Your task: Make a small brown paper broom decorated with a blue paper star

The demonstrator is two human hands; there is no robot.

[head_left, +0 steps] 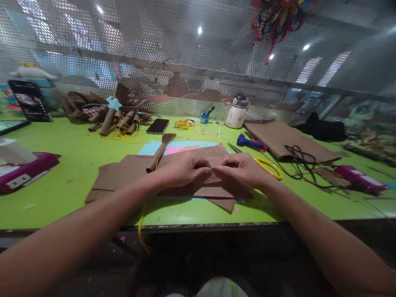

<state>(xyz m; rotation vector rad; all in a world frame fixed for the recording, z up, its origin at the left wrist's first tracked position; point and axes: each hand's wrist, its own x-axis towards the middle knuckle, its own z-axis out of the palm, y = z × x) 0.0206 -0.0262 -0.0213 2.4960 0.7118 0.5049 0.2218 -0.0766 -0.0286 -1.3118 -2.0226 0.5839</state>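
Over a stack of brown paper sheets [123,171] my two hands meet, fingertips nearly touching. My left hand [190,167] is closed in a pinch, and so is my right hand [239,169]. Whatever lies between the fingertips is too small to make out. Just left of my left hand, a rolled brown paper piece with a fringed end [161,152] rests on the stack, tied with yellow string. Light blue paper [150,147] and pink paper [173,150] show behind the stack. Beside my right wrist are yellow-handled scissors [272,168].
Several rolled paper pieces [108,121] lie at the back left near a phone [157,126]. A white bottle [236,113], a blue-handled tool [250,142], a large brown sheet [287,138] and a black cable [300,161] are on the right. Purple power strips [29,171] sit at both sides.
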